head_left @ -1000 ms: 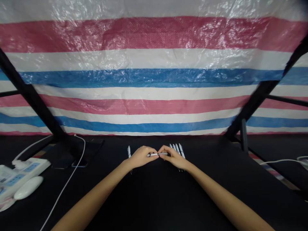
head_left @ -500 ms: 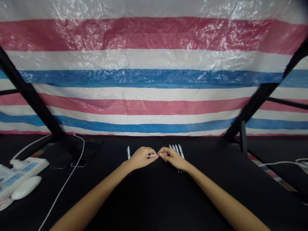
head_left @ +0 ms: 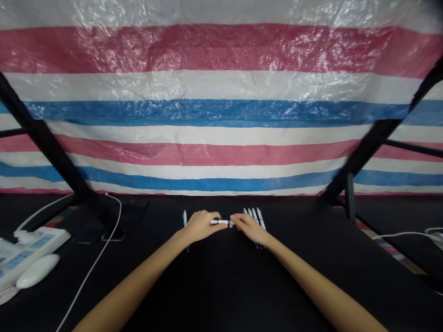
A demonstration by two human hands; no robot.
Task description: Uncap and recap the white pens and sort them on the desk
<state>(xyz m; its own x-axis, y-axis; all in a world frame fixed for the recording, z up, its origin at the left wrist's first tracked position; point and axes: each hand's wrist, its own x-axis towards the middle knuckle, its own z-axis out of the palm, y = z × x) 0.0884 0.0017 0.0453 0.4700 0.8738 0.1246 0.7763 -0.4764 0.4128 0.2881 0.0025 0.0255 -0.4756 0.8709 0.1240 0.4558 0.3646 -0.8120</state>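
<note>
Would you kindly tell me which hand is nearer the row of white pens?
Right. The right hand lies over the row of white pens; the left hand is farther off to their left, past the pen between them.

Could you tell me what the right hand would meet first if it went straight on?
The right hand would meet the white pen held in the left hand first, though depth is unclear.

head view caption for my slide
Left hand and right hand hold a white pen beside lined-up pens on a black table
</note>
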